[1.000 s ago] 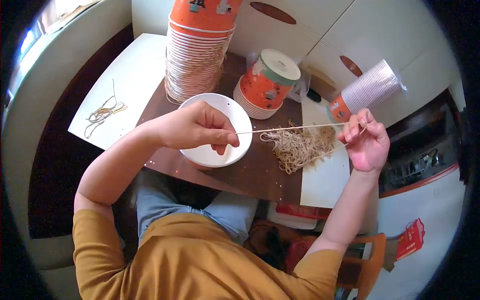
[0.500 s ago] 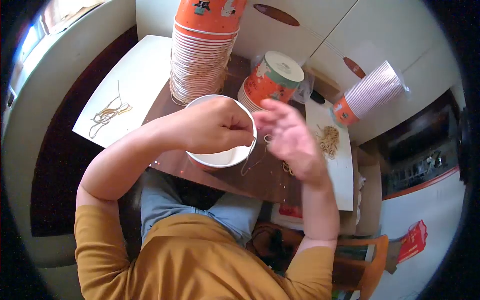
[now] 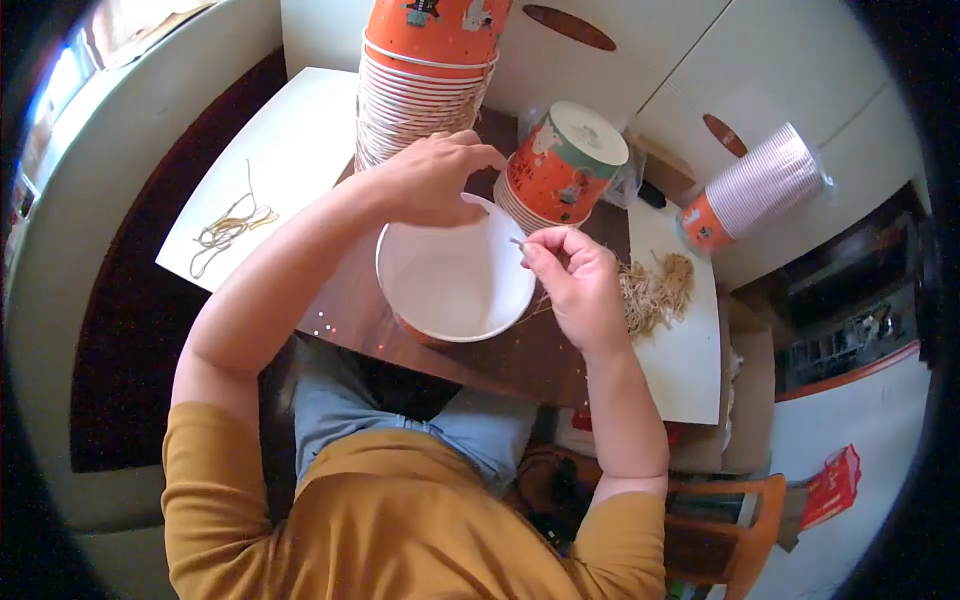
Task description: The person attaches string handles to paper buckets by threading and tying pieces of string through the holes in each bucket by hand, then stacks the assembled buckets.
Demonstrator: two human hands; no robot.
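A large paper bucket (image 3: pixel 440 285), white inside with some orange showing below its rim, stands upright before me on the brown table. My left hand (image 3: pixel 435 180) hovers over its far rim with thumb and fingers apart, holding nothing I can see. Beside the right part of the rim, my right hand (image 3: pixel 582 285) pinches the end of a thin pale string (image 3: pixel 517 241) between thumb and forefinger. Most of that string is hidden. Just behind the right hand lies a tangled heap of beige strings (image 3: pixel 655 290).
A tall stack of orange buckets (image 3: pixel 430 95) with strings around it rises at the back. Upside-down buckets (image 3: pixel 560 170) stand right of it. A wrapped bucket stack (image 3: pixel 755 185) leans farther right. Loose strings (image 3: pixel 230 235) lie on the white board at left.
My left hand has opened from a fist and moved up toward the bucket's far rim. My right hand has come down beside the rim and closed on the string end.
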